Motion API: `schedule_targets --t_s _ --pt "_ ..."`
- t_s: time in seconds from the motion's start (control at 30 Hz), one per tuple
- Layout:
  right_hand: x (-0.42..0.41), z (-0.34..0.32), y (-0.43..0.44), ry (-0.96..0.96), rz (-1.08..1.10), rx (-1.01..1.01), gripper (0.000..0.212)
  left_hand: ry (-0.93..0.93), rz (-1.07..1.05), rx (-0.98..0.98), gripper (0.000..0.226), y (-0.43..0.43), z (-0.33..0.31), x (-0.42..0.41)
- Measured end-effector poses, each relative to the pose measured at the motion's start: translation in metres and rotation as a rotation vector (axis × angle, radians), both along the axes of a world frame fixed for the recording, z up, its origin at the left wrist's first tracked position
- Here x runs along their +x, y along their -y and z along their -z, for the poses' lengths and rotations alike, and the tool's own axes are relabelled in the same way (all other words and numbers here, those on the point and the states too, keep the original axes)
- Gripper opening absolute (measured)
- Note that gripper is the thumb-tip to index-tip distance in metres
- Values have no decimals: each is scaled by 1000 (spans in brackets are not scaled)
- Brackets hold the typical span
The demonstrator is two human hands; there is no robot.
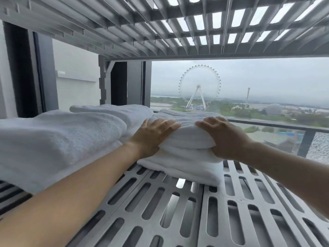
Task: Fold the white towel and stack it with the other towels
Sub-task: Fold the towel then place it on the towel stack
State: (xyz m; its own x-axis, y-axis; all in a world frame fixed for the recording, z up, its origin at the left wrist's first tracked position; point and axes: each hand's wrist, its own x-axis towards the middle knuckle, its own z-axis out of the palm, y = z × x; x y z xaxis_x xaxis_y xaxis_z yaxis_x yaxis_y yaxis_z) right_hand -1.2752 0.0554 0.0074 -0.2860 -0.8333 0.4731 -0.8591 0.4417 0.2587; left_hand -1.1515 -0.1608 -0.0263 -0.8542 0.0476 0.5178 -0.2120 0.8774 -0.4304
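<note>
A folded white towel (188, 138) lies on top of a small pile of folded white towels (179, 166) on a grey slotted shelf (213, 220). My left hand (153, 136) grips the top towel's left side, fingers over its top and thumb under its edge. My right hand (226, 138) grips its right side the same way. Both forearms reach in from the near edge.
A bigger heap of white towels (58, 141) fills the shelf's left part, touching the small pile. Another slotted shelf (178, 24) hangs close overhead. Behind the shelf is a window with a dark frame (135, 82) and a railing (277, 125).
</note>
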Motion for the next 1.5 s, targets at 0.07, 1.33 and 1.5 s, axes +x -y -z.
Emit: schedule_targets --t_s 0.07,1.33,1.5 --pt "3 9 0 39 -2 71 79 50 -9 11 96 2 4 3" --pt "27 62 -4 -70 238 59 106 -280 -52 -334 74 -17 41 15" --pt "28 55 -4 -107 261 60 116 -302 -36 -261 80 -17 42 25"
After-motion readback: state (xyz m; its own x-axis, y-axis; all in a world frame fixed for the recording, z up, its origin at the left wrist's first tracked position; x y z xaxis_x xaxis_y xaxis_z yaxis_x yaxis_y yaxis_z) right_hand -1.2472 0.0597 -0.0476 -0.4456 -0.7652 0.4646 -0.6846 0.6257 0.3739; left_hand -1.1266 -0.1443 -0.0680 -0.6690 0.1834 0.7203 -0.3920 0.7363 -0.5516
